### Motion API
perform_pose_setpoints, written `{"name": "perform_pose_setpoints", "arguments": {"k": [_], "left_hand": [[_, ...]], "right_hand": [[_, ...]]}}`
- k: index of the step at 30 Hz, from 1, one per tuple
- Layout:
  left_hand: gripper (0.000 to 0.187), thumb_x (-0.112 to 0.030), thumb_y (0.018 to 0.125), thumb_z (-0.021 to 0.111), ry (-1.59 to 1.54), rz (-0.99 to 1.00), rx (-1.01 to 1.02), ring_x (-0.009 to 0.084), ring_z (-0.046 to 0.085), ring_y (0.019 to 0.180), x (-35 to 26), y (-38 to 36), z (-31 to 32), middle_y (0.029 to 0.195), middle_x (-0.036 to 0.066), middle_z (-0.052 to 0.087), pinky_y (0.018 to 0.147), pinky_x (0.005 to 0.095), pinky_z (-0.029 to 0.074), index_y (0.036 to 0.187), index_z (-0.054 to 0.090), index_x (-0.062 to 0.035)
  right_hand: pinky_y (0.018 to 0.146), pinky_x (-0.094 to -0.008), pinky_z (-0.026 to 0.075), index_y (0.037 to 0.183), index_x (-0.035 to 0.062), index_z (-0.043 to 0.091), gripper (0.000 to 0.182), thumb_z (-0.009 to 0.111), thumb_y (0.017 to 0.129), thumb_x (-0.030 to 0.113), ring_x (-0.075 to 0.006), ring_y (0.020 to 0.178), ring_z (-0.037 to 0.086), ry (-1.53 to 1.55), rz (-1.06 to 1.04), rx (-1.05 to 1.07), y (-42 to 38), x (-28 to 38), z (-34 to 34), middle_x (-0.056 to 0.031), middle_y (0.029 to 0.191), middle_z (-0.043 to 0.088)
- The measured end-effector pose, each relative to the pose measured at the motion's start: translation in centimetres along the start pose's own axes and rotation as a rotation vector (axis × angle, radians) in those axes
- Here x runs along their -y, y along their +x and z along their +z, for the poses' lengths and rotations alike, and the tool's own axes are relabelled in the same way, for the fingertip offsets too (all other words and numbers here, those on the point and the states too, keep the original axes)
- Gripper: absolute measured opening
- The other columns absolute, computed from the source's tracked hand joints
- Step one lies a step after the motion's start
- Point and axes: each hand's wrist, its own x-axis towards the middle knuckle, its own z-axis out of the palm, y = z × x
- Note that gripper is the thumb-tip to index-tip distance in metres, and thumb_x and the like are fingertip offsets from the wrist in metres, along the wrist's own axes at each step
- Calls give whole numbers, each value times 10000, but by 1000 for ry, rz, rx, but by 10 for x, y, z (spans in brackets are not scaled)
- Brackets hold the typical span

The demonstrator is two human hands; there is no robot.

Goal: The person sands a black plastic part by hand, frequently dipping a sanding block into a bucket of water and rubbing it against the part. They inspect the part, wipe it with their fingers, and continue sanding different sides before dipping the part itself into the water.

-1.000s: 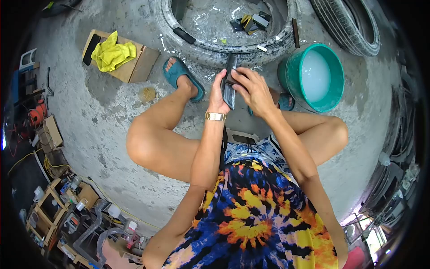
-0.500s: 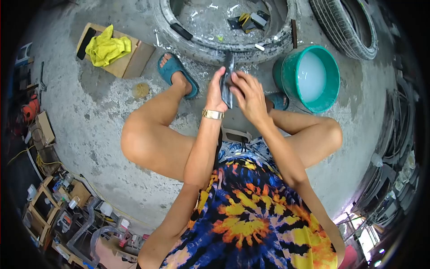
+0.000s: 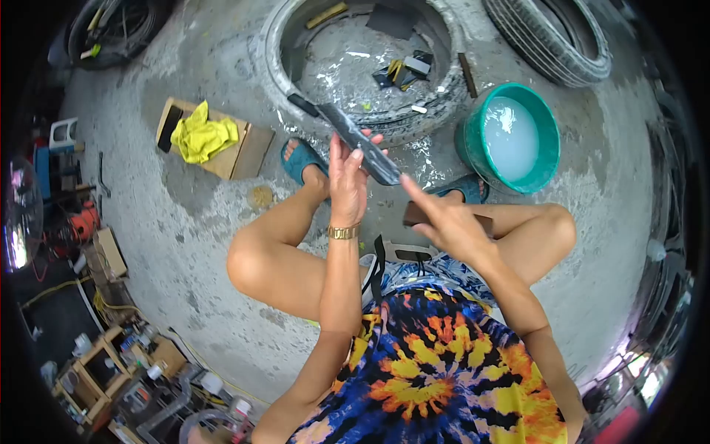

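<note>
My left hand (image 3: 350,177), with a gold watch at the wrist, holds a long dark wet piece (image 3: 359,140), tilted from upper left to lower right. Its lower end is near the index fingertip of my right hand (image 3: 452,226). That index finger is stretched out, and a brown block (image 3: 420,214) sits in the right palm, partly hidden by the fingers. Beyond the piece lies a wet tire (image 3: 407,132) with small black, yellow and grey items (image 3: 405,72) inside its ring.
A green bucket (image 3: 550,140) of milky water stands at the right, near another tire (image 3: 551,52). On the left, a yellow cloth (image 3: 203,135) lies on a wooden box (image 3: 248,152). Cluttered tools and a wooden frame (image 3: 92,355) are at lower left.
The dark piece has turned from nearly upright to a slant. My right hand has moved down and right, off its face, and a brown block now shows in it. The view has shifted.
</note>
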Motion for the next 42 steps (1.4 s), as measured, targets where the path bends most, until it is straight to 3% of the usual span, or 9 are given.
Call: {"name": "perform_pose_setpoints", "arguments": {"k": [11,13,16,25,28,31,36,38,42], "left_hand": [[398,-152,970,517,65,10,60,323,594,1161,-14,3,51,1256,184,556,907,495,584,1336,423,-25],[416,-106,967,530,131,-44,128,310,608,1139,1,14,89,1258,184,558,900,474,591,1355,399,-33],[594,50,927,546,460,-283,375,229,656,1026,50,36,150,1222,129,573,840,348,583,1457,295,-47],[584,-165,873,577,1901,-471,946,439,604,1142,312,124,185,1280,302,584,959,495,492,1428,418,-71],[467,-148,896,560,2082,115,691,455,550,1193,353,104,161,1437,278,450,952,501,495,1344,497,-30],[418,-173,920,570,2113,410,1032,360,617,1089,484,125,33,1310,253,554,860,475,541,1299,489,-16],[623,-472,979,532,1037,-755,909,289,663,1041,350,132,164,1320,204,576,926,414,526,1385,462,-5],[415,-379,974,577,773,-926,653,214,662,666,302,119,207,878,118,673,580,350,564,1222,538,-48],[541,-548,1035,369,595,-836,636,143,599,582,203,101,242,789,81,660,542,282,505,1098,614,-70]], "right_hand": [[863,-423,524,1534,210,359,798,735,837,108,-384,978,667,366,167,-406,-35,-75,-41,-229,1116,667],[863,-328,514,1474,164,479,650,730,874,131,-205,973,646,570,212,-526,-42,-104,-89,-120,1089,645],[805,-267,530,1385,65,543,501,708,918,140,-139,962,645,960,41,-902,-56,-124,-156,-95,1139,628],[770,-324,598,1286,-15,519,403,664,957,165,-236,947,704,1527,-200,-1363,-97,-143,-190,-143,1098,675],[766,-313,597,1301,-15,510,420,665,957,170,-239,955,701,1602,-224,-1444,-105,-141,-197,-148,1123,671],[782,-321,593,1309,-14,504,433,665,959,185,-236,960,699,1638,-232,-1444,-100,-146,-201,-149,1123,669],[825,-345,589,1333,-7,499,439,626,981,222,-272,1024,690,1586,-167,-1365,-103,-164,-198,-208,1242,631],[829,-335,585,1328,-7,506,439,641,971,211,-263,1026,689,1522,-126,-1344,-114,-170,-194,-192,1232,638],[876,-317,548,1349,47,536,486,718,907,131,-222,1043,667,1165,39,-1214,-132,-171,-180,-149,1192,656]]}}
